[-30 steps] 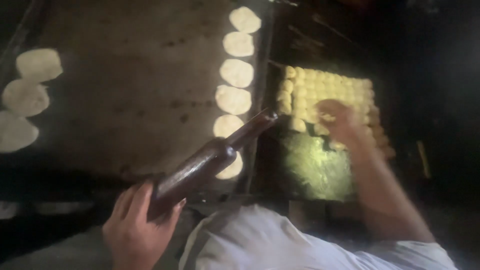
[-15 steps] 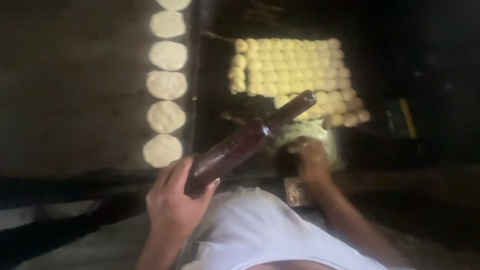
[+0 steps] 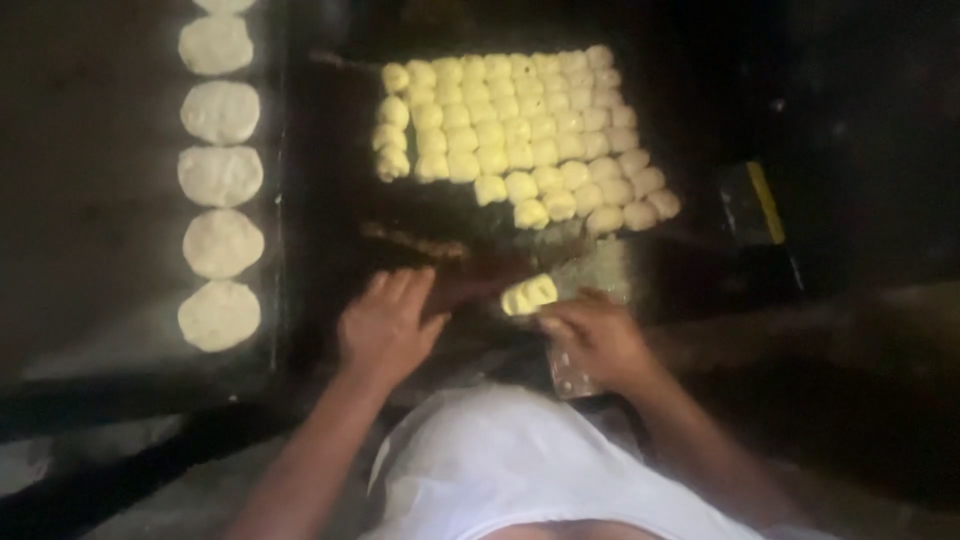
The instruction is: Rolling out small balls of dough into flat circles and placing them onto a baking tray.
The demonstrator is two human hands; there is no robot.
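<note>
Lowered now, left hand (image 3: 385, 325) rests by blurred rolling pin (image 3: 470, 285); right hand (image 3: 590, 335) touches dough ball (image 3: 528, 294).

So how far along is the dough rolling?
Done: five flattened rounds lie in a column on the dark griddle. In hand: the right hand touches one dough ball; the left hand rests beside it. Left: a tray of dough balls.

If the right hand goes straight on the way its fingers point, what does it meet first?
The right hand points up and left, so it would probably first meet the single pale dough ball just off its fingertips; depth is unclear in this dark picture.
</note>
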